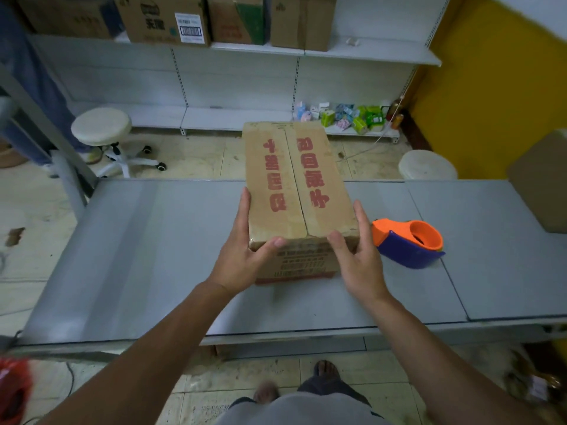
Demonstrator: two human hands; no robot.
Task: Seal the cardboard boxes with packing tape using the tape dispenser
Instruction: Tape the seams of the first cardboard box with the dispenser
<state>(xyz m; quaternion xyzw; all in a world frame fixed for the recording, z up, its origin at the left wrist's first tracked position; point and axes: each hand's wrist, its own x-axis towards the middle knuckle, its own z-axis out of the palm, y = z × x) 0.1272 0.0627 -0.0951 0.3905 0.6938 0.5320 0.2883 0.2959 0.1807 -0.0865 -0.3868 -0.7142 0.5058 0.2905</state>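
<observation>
Flanking the cardboard box (294,179), left hand (242,259) and right hand (359,262) touch it.

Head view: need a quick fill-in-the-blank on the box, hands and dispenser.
1. The cardboard box stands on the grey ____.
2. The tape dispenser lies on the box's ____ side, untouched.
3. The left hand and right hand flank the box, whose top lettering is ____.
Missing: table; right; red.
</observation>
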